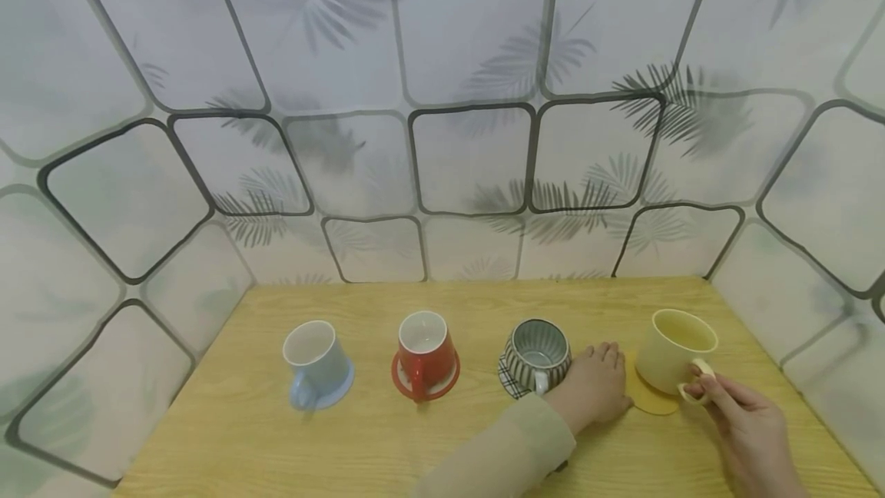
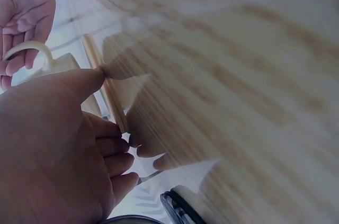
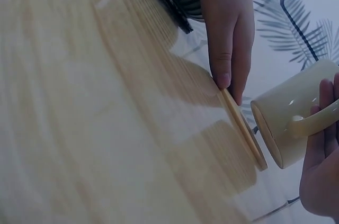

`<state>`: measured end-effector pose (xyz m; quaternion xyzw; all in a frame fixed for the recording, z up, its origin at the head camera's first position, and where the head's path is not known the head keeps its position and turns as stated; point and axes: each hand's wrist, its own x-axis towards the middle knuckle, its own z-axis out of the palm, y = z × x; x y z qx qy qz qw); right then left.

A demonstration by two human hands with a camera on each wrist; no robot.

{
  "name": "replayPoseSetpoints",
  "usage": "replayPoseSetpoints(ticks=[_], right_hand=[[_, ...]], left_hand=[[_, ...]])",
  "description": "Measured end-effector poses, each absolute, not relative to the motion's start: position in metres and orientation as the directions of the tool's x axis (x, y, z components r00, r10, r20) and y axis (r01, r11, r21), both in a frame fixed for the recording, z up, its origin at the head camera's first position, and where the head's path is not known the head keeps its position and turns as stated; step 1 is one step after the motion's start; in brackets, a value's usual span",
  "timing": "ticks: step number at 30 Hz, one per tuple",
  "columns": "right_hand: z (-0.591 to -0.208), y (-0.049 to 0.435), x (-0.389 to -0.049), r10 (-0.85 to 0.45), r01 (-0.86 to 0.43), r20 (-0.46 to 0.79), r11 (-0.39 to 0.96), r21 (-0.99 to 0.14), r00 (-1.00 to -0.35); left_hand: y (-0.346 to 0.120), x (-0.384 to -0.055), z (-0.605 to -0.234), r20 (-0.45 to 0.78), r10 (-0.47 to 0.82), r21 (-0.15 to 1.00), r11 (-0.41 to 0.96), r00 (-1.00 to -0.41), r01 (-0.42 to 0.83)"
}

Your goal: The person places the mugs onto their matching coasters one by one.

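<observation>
My right hand (image 1: 750,425) grips the handle of a pale yellow mug (image 1: 669,360). In the right wrist view, a gap shows between the mug's base and a round yellow coaster (image 3: 244,131). My left hand (image 1: 598,383) lies low at the coaster's left side, its thumb and fingers holding the edge; the far fingertips are partly hidden. Just left of that hand, a grey-striped mug (image 1: 528,352) with dark vertical lines stands on a black-and-white checked coaster (image 1: 510,381). My left sleeve passes in front of it.
A red mug (image 1: 435,360) stands on a red coaster (image 1: 448,383) near the middle. Further left, a light blue mug (image 1: 321,360) is on a blue coaster (image 1: 339,396). The wooden table (image 1: 276,456) meets patterned walls at the back and both sides.
</observation>
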<state>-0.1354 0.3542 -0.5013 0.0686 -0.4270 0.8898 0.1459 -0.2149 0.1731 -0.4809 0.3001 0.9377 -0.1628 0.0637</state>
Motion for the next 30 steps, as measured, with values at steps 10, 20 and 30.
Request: replayPoseSetpoints(ticks=[10, 20, 30], right_hand=[[-0.502, 0.348, -0.136, 0.181, -0.276, 0.208, -0.615, -0.739, -0.961], [-0.5, 0.342, -0.136, 0.152, -0.248, 0.196, -0.616, -0.748, -0.969], [-0.496, 0.343, -0.136, 0.129, -0.153, 0.095, -0.572, -0.806, -0.987]], left_hand=[[0.174, -0.214, -0.48, -0.22, 0.549, -0.289, 0.753, -0.806, 0.592], [0.174, -0.215, -0.478, -0.224, 0.547, -0.288, 0.753, -0.806, 0.591], [0.173, -0.213, -0.478, -0.231, 0.539, -0.301, 0.752, -0.81, 0.586]])
